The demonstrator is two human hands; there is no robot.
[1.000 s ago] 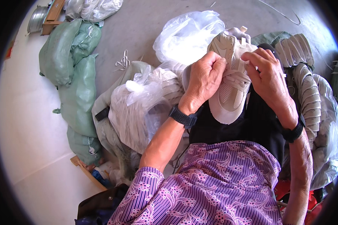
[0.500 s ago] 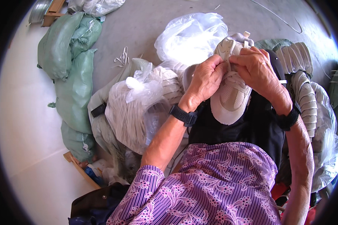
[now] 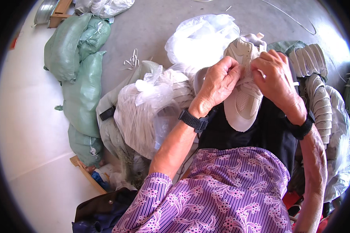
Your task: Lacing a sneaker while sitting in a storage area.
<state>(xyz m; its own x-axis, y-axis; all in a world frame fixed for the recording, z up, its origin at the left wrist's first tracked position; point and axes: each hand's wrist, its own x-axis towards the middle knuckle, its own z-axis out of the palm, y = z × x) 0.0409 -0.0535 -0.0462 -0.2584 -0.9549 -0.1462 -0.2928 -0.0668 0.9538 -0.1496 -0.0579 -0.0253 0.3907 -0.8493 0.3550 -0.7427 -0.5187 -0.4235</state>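
Note:
A beige and off-white sneaker (image 3: 241, 110) rests over my black-covered lap, toe toward me and heel away. White lace (image 3: 248, 82) crosses its tongue. My left hand (image 3: 221, 83) is closed at the left side of the lacing, thumb and forefinger pinched on the shoelace. On the other side, my right hand (image 3: 275, 73) also pinches the lace, its fingers curled. The fingers hide most of the lace ends and the upper eyelets. Part of another pale shoe (image 3: 199, 79) shows left of the sneaker, behind my left hand.
Left of me lies a clear bag (image 3: 142, 112) full of pale shoe parts. Green sacks (image 3: 81, 93) line the white wall. An empty-looking plastic bag (image 3: 202, 39) and loose laces (image 3: 132, 60) lie on the grey floor. Stacked pale uppers (image 3: 319, 105) stand at right.
My hands have drawn slightly apart over the lacing, the right one moving further right. The whole scene has shifted a little rightward in view.

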